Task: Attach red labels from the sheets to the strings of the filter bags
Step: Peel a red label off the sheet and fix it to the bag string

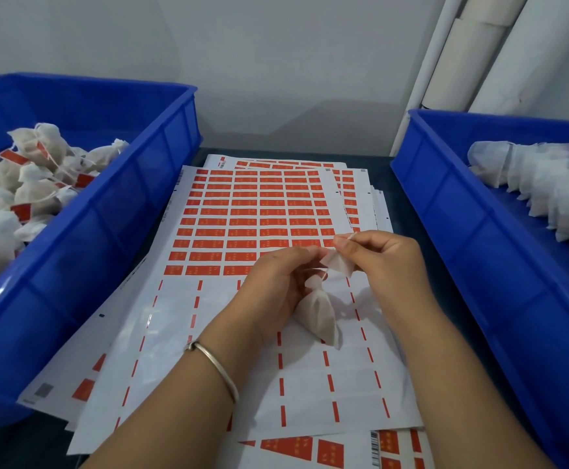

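Two hands on one filter bag, above the label sheet.

The left hand grips the filter bag at its neck; the right hand pinches the string taut, over the sheet midway between both blue bins. Best keep the string straight, then fold a red label squarely round it.

Glossy paper label sheet, matt cloth-like filter bag, smooth plastic bins.

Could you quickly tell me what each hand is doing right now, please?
Left hand: fingers curled round the filter bag, holding it.
Right hand: pinches the bag's string.
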`<state>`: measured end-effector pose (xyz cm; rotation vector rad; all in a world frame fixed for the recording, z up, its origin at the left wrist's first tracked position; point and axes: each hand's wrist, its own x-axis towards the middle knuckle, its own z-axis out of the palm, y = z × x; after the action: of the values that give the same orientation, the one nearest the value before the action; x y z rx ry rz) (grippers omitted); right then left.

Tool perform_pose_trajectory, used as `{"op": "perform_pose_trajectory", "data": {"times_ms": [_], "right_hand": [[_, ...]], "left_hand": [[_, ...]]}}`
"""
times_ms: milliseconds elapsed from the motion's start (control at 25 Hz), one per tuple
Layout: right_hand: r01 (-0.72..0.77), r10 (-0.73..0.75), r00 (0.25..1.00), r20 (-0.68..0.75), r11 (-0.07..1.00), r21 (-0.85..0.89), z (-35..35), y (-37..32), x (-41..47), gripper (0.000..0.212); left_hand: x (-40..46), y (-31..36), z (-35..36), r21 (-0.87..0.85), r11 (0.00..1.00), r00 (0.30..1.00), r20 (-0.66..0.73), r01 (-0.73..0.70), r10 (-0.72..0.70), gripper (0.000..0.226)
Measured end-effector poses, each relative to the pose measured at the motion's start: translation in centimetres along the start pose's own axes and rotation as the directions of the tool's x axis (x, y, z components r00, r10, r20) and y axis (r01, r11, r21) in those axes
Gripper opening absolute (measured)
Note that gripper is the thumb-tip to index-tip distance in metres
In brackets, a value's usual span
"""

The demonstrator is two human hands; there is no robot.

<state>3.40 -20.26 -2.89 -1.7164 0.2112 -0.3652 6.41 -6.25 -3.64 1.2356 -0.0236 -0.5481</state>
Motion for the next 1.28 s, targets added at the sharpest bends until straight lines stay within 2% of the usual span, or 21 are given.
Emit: {"op": "perform_pose_trajectory", "data": {"times_ms": [80,200,440,760,880,1000,1120,1200,1280], "right_hand": [[-0.002,0.002,1.0,0.01,1.0,0.002,0.0,-0.1,-0.1,0.009],[0.003,-0.004,1.0,0.028,1.0,0.002,0.0,-0.3,-0.1,0.007],[0.006,-0.007,0.997,0.071,1.0,0.013,0.0,-0.6,-0.3,0.013],[-0.027,0.023,0.996,0.086,0.999,0.043,0.0,-0.7,-0.4,0.009],[-0.013,0.009,0.995,0.103,0.999,0.041,0.0,-0.5,-0.3,0.012],[-0.006,-0.001,0.993,0.122,0.999,0.052,-0.1,-0.4,-0.1,0.007],[0.044,-0.051,0.976,0.21,0.998,0.039,-0.2,-0.4,-0.1,0.029],[0.044,-0.049,0.977,0.209,0.999,0.029,-0.2,-0.2,0.1,0.036],[0.024,-0.028,0.984,0.175,0.999,0.024,-0.1,0.1,0.3,0.038]], "left_hand": [[0.0,0.1,-0.1,0.037,0.999,1.0,0.022,0.012,-0.013,0.03],[0.0,0.1,-0.1,0.067,0.998,0.999,0.052,0.011,-0.015,0.014],[0.1,0.1,-0.5,0.06,0.997,0.992,0.11,0.05,-0.057,0.024],[0.5,-0.1,-0.6,0.03,0.996,0.993,0.082,0.084,-0.087,0.035],[0.6,-0.3,-0.6,0.017,0.999,0.997,0.054,0.049,-0.05,0.031],[0.7,-0.4,-0.8,0.011,0.999,0.998,0.031,-0.049,0.049,0.023],[0.7,-0.4,-1.1,0.048,0.99,0.991,0.025,-0.135,0.134,0.026],[0.8,-0.4,-1.3,0.055,0.984,0.986,0.008,-0.169,0.168,0.031],[0.9,-0.4,-1.3,0.063,0.981,0.982,-0.011,-0.186,0.187,0.022]]}}
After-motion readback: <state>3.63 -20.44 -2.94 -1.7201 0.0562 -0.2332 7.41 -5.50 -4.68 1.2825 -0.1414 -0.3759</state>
